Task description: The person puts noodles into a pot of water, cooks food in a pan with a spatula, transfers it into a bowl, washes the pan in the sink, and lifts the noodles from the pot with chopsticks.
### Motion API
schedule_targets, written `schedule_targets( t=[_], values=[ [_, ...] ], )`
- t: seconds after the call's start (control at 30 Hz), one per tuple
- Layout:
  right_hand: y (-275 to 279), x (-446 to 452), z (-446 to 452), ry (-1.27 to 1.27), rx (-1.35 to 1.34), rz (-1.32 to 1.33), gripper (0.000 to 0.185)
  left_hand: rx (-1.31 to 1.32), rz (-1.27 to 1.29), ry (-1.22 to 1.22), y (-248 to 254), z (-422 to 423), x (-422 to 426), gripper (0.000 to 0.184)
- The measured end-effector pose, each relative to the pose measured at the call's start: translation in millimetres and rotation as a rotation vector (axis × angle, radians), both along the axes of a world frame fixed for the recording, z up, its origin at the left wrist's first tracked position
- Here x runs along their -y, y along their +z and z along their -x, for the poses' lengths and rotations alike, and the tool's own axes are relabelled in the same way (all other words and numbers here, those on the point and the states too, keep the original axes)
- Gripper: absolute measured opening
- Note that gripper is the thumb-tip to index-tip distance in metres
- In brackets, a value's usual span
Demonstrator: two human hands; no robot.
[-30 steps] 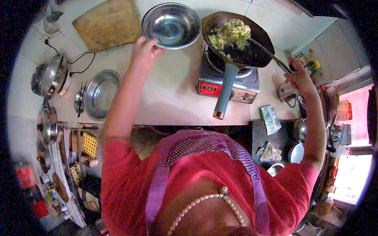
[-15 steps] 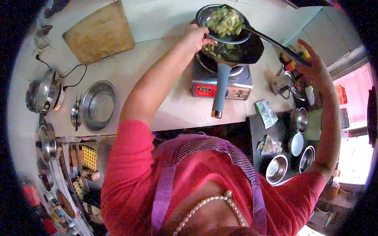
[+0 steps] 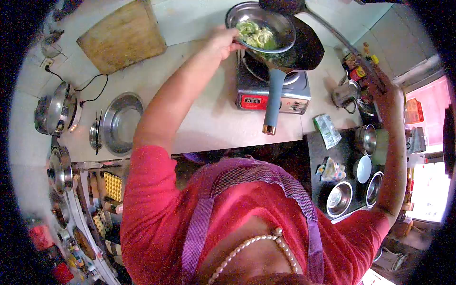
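Observation:
My left hand (image 3: 224,42) grips the near-left rim of a metal bowl (image 3: 281,21), which is tilted over a dark pan. Pale-green cooked vegetables (image 3: 256,35) lie in its lower left side. The pan (image 3: 311,45) sits on a portable stove (image 3: 247,90), its grey-blue handle (image 3: 274,99) pointing toward me. The bowl hides much of the pan's inside. My right hand (image 3: 385,90) is closed round the long handle of a dark cooking spatula (image 3: 335,34). The spatula's head is raised beyond the bowl, partly cut off by the top edge.
A cutting board (image 3: 122,38) leans on the back wall. On the left stand a metal basin (image 3: 122,142) with chopsticks (image 3: 98,130) beside it, and an electric pot (image 3: 56,109). A metal jug (image 3: 344,97), a packet (image 3: 327,130) and several bowls are at right.
The spatula has lifted out of the bowl, up and away. The bowl has shifted slightly left, and the vegetables now lie lower in it. My view has shifted slightly.

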State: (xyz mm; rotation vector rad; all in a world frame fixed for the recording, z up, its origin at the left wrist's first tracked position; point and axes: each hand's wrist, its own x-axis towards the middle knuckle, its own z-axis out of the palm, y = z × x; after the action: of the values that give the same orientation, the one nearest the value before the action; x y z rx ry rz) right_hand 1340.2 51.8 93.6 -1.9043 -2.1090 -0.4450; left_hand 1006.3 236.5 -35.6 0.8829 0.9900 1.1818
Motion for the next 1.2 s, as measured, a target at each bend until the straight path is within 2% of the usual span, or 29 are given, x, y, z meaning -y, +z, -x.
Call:
schedule_targets(
  t=[0.07,0.17,0.27,0.37,0.43,0.5,0.53,0.63,0.77,0.87,0.93,1.07,1.2],
  values=[
    [3.2,-4.6,-11.7,-0.123,-0.320,0.094,0.044,0.020,-0.031,0.033,-0.6,19.9,8.1,0.021],
    [-8.7,-11.9,-36.5,0.060,-0.554,0.032,0.041,0.038,-0.082,0.071,-14.6,62.7,6.7,0.022],
    [-3.0,-23.1,-25.6,0.063,-0.361,0.131,0.036,0.059,-0.072,0.158,-46.2,103.4,5.3,0.021],
    [-9.0,-55.1,-45.7,0.125,-0.229,0.209,0.032,0.016,-0.029,0.211,-44.7,117.0,30.1,0.021],
    [15.2,-56.6,-6.9,-0.027,-0.433,0.425,0.029,0.002,-0.007,0.188,-56.1,129.2,36.0,0.020],
    [26.4,-77.4,-0.1,-0.281,-0.341,0.658,0.026,0.027,0.009,0.127,-97.5,150.3,30.8,0.020],
    [33.4,-89.0,0.2,-0.347,-0.248,0.742,0.026,0.066,0.065,0.186,-97.4,147.2,45.8,0.022],
    [36.3,-115.1,-12.8,-0.338,-0.115,0.881,0.027,0.065,0.138,0.290,-132.5,154.1,58.2,0.023],
    [-32.4,-132.0,-37.4,-0.160,-0.368,0.856,0.028,0.103,0.162,0.319,-120.1,147.7,79.7,0.025],
    [-103.2,-144.0,-32.0,-0.104,-0.570,0.709,0.029,0.144,0.121,0.320,-124.2,159.5,75.6,0.026],
    [-125.5,-143.8,-24.3,-0.087,-0.720,0.618,0.036,0.128,0.082,0.327,-116.2,165.3,69.7,0.027],
    [-132.7,-133.6,-0.8,-0.052,-0.996,0.533,0.041,0.125,-0.004,0.296,-74.6,157.2,65.9,0.027],
    [-128.6,-125.7,5.5,-0.118,-1.041,0.520,0.037,0.107,-0.030,0.282,-41.0,141.6,52.3,0.026]
  ],
)
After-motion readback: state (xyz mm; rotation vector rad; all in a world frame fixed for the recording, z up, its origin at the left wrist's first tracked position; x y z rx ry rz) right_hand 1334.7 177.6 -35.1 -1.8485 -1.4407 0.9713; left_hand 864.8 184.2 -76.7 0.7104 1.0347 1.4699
